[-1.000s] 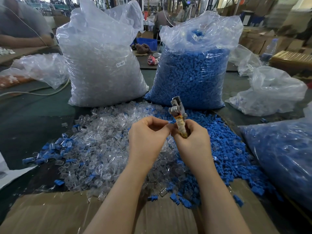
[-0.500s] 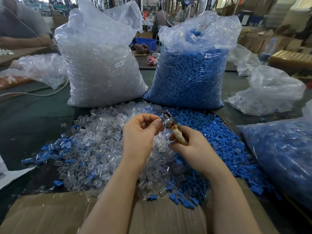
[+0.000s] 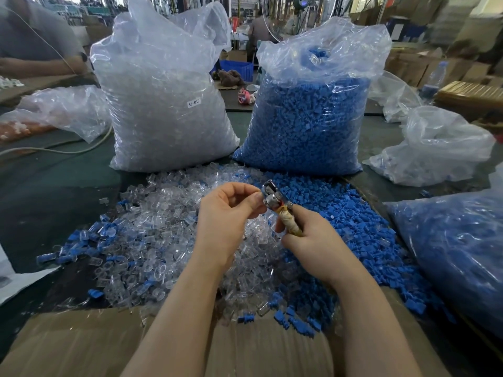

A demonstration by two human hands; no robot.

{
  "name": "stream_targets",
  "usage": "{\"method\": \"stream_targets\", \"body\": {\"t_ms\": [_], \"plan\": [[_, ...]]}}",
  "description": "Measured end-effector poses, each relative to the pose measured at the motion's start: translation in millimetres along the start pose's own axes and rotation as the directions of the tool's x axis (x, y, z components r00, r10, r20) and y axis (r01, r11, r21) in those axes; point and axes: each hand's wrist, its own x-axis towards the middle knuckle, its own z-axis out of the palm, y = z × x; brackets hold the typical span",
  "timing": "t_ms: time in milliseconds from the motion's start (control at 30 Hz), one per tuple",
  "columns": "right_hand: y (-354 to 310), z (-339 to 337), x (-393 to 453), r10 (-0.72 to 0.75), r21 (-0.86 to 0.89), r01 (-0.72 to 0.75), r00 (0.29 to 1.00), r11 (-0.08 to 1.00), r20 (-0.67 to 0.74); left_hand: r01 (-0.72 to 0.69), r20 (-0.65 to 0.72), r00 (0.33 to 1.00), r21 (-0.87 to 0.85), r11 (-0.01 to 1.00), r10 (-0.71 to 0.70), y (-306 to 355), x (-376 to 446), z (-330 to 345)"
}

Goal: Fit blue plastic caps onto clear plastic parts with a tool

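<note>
Head view: metal-tipped, tape-wrapped tool [image 3: 277, 208].

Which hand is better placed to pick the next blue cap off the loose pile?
Probably the left hand: the right hand grips the tape-wrapped handle of the metal-headed tool, while the left's fingers only meet its head. The loose pile of blue plastic caps lies right, though.
</note>
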Motion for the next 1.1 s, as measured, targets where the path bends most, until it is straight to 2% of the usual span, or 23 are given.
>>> {"method": "stream_targets", "body": {"t_ms": [300, 700, 867, 933, 1000, 1100], "plan": [[-1, 0, -1, 0.005, 0.004, -0.006, 0.999, 1.000, 0.034, 0.003, 0.016, 1.000, -0.049, 0.999, -0.002, 0, 3, -3], [-4, 3, -1, 0.004, -0.022, -0.004, 1.000, 1.000, -0.005, -0.006, 0.022, 1.000, -0.033, 0.999, 0.006, -5, 4, -4], [-4, 4, 0, 0.001, -0.071, -0.002, 1.000, 0.997, -0.016, 0.081, -0.009, 0.997, -0.046, 0.996, -0.081, -3, 4, -3], [-3, 5, 1, 0.001, -0.108, -0.006, 0.999, 0.994, -0.052, 0.155, -0.085, 0.981, -0.195, 0.968, -0.174, -1, 4, -7], [-2, 5, 2, 0.024, -0.125, -0.038, 0.993, 0.991, -0.113, 0.166, -0.222, 0.930, -0.455, 0.875, -0.292, 2, 7, -18], [1, 2, 4, 0.101, -0.186, -0.141, 0.973, 0.972, -0.206, -0.025, -0.452, 0.784, -0.707, 0.707, -0.425, 10, 12, -42]]}}
